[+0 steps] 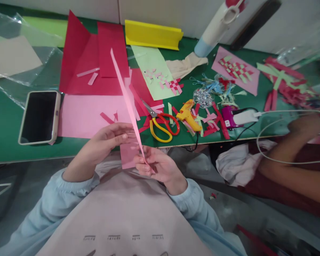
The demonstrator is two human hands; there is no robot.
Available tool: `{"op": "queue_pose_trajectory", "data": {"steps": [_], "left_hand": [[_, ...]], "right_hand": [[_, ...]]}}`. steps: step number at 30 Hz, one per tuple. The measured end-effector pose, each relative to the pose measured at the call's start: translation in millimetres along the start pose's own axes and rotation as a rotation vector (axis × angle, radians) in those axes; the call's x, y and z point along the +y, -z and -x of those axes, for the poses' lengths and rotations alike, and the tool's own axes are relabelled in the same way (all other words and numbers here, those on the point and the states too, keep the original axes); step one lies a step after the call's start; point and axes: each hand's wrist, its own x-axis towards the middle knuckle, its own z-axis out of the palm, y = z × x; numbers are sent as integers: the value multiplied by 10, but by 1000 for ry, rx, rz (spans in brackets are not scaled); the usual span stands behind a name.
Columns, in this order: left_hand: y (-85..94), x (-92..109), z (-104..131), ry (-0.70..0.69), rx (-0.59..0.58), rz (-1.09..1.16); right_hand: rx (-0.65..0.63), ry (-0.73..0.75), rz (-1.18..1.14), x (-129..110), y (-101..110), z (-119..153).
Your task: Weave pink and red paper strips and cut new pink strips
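A pink sheet of paper (130,103) stands nearly edge-on before me, its lower end pinched between the thumb and fingers of my right hand (161,164). My left hand (112,139) is at the sheet's left side, fingers stretched out towards it; whether they touch it I cannot tell. Below those fingers hangs a further piece of pink paper (128,158), and its link to the held sheet is unclear. Just right of the sheet, scissors (160,122) with red and yellow handles lie on the green table (5,124).
A phone (40,117) lies left, near red card (81,67). Rightward are a yellow glue gun (189,115), paper strips, a green sheet (152,71) with woven pieces and a purple device (230,117) with a white cable. A co-worker's arm (290,170) reaches in at right.
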Motion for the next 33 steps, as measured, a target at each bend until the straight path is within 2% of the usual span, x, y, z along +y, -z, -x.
{"op": "queue_pose_trajectory", "data": {"steps": [4,7,9,13,15,17,24,33], "left_hand": [[-16,33,-3,60,-61,17],[-29,52,8,76,-37,-13],[-36,64,15,57,31,-32],[-42,84,22,36,166,-71],[-42,85,24,30,203,-105],[-44,77,27,18,231,-148],[-51,14,46,43,257,-213],[-48,-13,30,96,247,-205]], "right_hand": [[-37,-46,-21,48,-13,-47],[-35,-62,22,86,-26,-36],[20,-30,159,94,-51,4],[149,93,587,45,-126,98],[163,112,679,11,-143,103],[205,116,686,-5,-133,70],[496,197,697,64,-29,-95],[562,180,819,62,-7,-92]]}}
